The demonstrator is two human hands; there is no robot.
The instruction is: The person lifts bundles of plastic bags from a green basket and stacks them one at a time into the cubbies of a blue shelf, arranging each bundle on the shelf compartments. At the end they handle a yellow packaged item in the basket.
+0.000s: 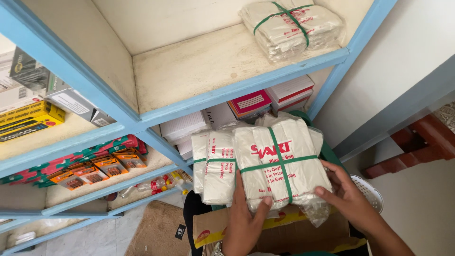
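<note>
Up close, both hands clamp one white plastic-bag bundle tied crosswise with green string (279,166): the left hand (244,223) props it from below, thumb on its face, while the right hand (348,196) grips its right edge. It hangs over an open yellow-printed cardboard box (246,227), level with the blue-framed wooden shelf (227,90), where a matching tied bundle (294,26) already lies flat.

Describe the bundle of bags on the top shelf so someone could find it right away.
Look at the blue-framed shelf unit. On its top cream board, far right, lies a bundle of white plastic bags tied crosswise with green strap. It lies alone there; the similar bundles are down by the hands.
</note>
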